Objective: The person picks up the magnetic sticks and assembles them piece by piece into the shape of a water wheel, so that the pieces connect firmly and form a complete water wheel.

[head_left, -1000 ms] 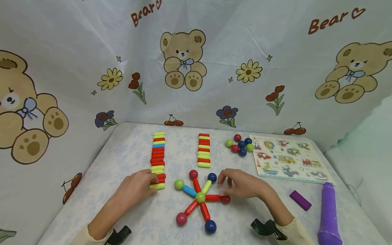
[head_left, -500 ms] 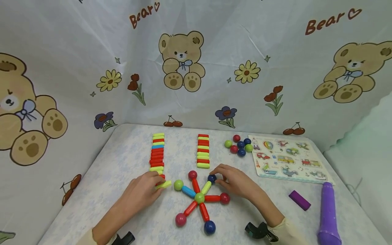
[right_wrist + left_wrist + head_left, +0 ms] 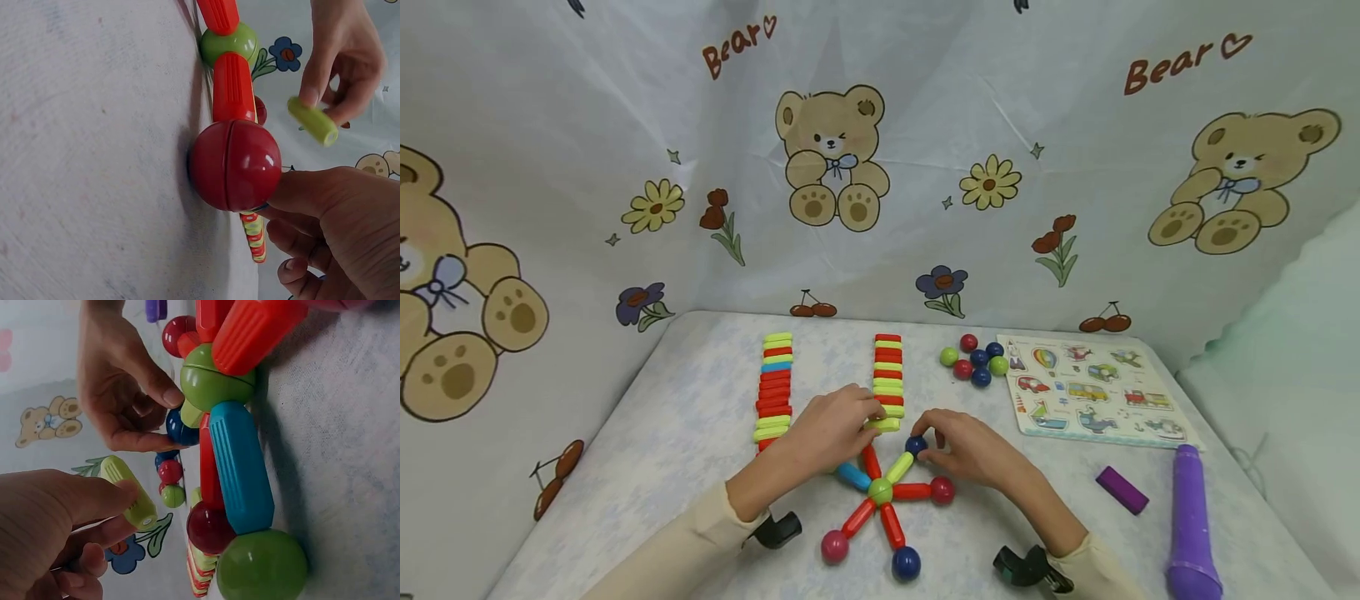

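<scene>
A star of magnetic sticks and balls lies on the table around a green centre ball [image 3: 880, 492] [image 3: 215, 378] [image 3: 228, 42]. My left hand [image 3: 874, 417] [image 3: 119, 500] pinches a yellow-green stick [image 3: 883, 424] [image 3: 128, 490] [image 3: 312, 120] just above the star's far side. My right hand [image 3: 925, 446] [image 3: 165, 419] pinches the dark blue ball [image 3: 915, 444] [image 3: 178, 428] at the tip of the star's yellow-green arm. A red ball [image 3: 942, 490] [image 3: 234, 165] ends the arm just below that hand.
Two rows of red, green and blue sticks [image 3: 772, 387] [image 3: 887, 371] lie behind the star. Loose balls [image 3: 973, 362] sit beside a picture puzzle board [image 3: 1090, 387]. A purple block [image 3: 1122, 489] and purple cylinder [image 3: 1187, 525] lie at right. Cloth walls surround the table.
My left hand lifted a yellow-green stick off the left row's near end and carried it right, over the star. My right hand moved from the red ball up to the dark blue ball.
</scene>
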A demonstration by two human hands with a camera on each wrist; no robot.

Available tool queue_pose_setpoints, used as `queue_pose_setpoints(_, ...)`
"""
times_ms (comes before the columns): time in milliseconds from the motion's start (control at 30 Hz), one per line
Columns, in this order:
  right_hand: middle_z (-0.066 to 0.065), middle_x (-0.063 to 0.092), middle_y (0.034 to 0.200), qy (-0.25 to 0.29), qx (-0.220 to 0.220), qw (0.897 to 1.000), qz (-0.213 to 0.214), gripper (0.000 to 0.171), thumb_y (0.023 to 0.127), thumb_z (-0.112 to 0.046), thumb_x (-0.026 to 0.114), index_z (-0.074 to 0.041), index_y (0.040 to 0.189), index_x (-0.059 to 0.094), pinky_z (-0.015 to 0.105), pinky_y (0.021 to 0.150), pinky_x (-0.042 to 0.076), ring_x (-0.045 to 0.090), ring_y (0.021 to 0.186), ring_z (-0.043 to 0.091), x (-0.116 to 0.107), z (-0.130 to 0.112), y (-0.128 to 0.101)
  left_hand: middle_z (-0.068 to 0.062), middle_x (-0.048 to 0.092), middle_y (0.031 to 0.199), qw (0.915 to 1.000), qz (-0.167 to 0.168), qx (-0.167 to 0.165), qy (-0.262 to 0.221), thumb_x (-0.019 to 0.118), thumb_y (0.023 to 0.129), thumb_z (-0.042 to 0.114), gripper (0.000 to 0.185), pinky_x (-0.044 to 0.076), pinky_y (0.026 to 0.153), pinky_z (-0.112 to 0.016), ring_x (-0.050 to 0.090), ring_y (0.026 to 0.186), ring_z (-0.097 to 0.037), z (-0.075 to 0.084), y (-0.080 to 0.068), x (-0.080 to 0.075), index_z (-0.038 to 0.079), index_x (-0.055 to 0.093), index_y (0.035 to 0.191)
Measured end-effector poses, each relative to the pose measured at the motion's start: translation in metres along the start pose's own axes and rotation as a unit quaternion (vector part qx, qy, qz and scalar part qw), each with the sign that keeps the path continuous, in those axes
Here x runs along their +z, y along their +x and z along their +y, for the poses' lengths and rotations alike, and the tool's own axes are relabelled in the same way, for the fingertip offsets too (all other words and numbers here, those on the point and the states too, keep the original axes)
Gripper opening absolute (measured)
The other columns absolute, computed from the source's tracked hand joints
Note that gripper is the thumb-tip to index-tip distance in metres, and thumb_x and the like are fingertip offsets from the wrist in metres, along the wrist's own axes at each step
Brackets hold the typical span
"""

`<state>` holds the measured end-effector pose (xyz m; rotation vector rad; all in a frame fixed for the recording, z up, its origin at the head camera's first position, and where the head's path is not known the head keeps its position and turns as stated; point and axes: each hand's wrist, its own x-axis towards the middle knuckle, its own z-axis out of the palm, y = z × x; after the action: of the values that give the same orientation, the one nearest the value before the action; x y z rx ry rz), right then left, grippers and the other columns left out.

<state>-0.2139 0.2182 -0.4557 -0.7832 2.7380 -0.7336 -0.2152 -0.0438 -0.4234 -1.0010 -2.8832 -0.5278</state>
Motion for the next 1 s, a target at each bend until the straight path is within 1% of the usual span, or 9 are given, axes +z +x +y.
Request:
queue_pose_setpoints(67, -0.009, 0.069, 0.105, 0.004, -0.006, 1.0, -0.003, 0.028, 0.096, -0.016, 0.084, -0.018, 0.121, 0.072, 0.025, 0.071, 0.053, 0.059, 0.087, 0.013, 0.0, 0.0, 0.0, 0.0, 0.075, 0.11, 0.9999, -0.013, 0.004, 0.001, 0.086, 0.094, 0.022, 0.023, 0.058, 0.07, -0.025, 0.065, 0.1, -0.015, -0.001, 0.007, 0.006, 0.014, 0.082, 0.115)
queue_pose_setpoints(167, -0.009, 0.069, 0.104, 0.004, -0.011, 1.0, -0.004, 0.028, 0.095, -0.016, 0.084, -0.017, 0.12, 0.072, 0.025, 0.07, 0.053, 0.06, 0.086, 0.013, 0.001, 0.0, 0.0, -0.001, 0.076, 0.112, 0.9994, -0.031, 0.011, 0.007, 0.086, 0.095, 0.022, 0.023, 0.058, 0.07, -0.024, 0.066, 0.102, -0.015, -0.002, 0.013, 0.013, 0.013, 0.082, 0.116)
queue_pose_setpoints(367, -0.007, 0.07, 0.108, -0.001, -0.015, 1.0, -0.002, 0.03, 0.094, -0.016, 0.086, -0.015, 0.12, 0.072, 0.024, 0.071, 0.053, 0.06, 0.087, 0.013, 0.001, 0.0, 0.0, -0.001, 0.076, 0.113, 0.9979, -0.047, 0.032, 0.031, 0.084, 0.096, 0.021, 0.021, 0.058, 0.069, -0.023, 0.066, 0.102, -0.015, -0.005, 0.016, 0.023, 0.012, 0.083, 0.115)
queue_pose_setpoints(567, -0.004, 0.07, 0.111, -0.006, -0.019, 1.0, -0.011, 0.031, 0.095, -0.017, 0.085, -0.014, 0.123, 0.074, 0.023, 0.07, 0.053, 0.061, 0.087, 0.015, 0.0, 0.001, -0.001, -0.001, 0.075, 0.113, 0.9964, -0.052, 0.044, 0.05, 0.083, 0.097, 0.022, 0.019, 0.058, 0.069, -0.024, 0.066, 0.101, -0.015, -0.006, 0.018, 0.027, 0.013, 0.084, 0.114)
queue_pose_setpoints(700, -0.005, 0.07, 0.111, -0.003, -0.019, 1.0, -0.019, 0.03, 0.095, -0.017, 0.085, -0.014, 0.123, 0.075, 0.023, 0.072, 0.053, 0.062, 0.088, 0.016, -0.002, 0.001, -0.001, 0.0, 0.072, 0.107, 0.995, -0.064, 0.051, 0.059, 0.082, 0.098, 0.021, 0.017, 0.055, 0.066, -0.023, 0.063, 0.096, -0.013, -0.005, 0.019, 0.028, 0.013, 0.084, 0.113)
queue_pose_setpoints(833, -0.006, 0.07, 0.11, -0.004, -0.018, 0.999, -0.027, 0.03, 0.094, -0.018, 0.086, -0.015, 0.122, 0.075, 0.023, 0.073, 0.054, 0.062, 0.088, 0.014, -0.003, 0.001, -0.001, 0.001, 0.07, 0.102, 0.9929, -0.079, 0.06, 0.066, 0.082, 0.098, 0.021, 0.016, 0.053, 0.065, -0.022, 0.06, 0.093, -0.012, -0.002, 0.02, 0.027, 0.014, 0.084, 0.112)
queue_pose_setpoints(1000, -0.006, 0.071, 0.11, -0.011, -0.024, 0.999, -0.027, 0.029, 0.094, -0.019, 0.086, -0.016, 0.121, 0.075, 0.023, 0.073, 0.054, 0.061, 0.087, 0.011, -0.004, 0.0, -0.002, 0.004, 0.073, 0.103, 0.9891, -0.092, 0.077, 0.086, 0.082, 0.098, 0.023, 0.014, 0.054, 0.067, -0.025, 0.06, 0.095, -0.012, 0.002, 0.022, 0.028, 0.017, 0.085, 0.11)
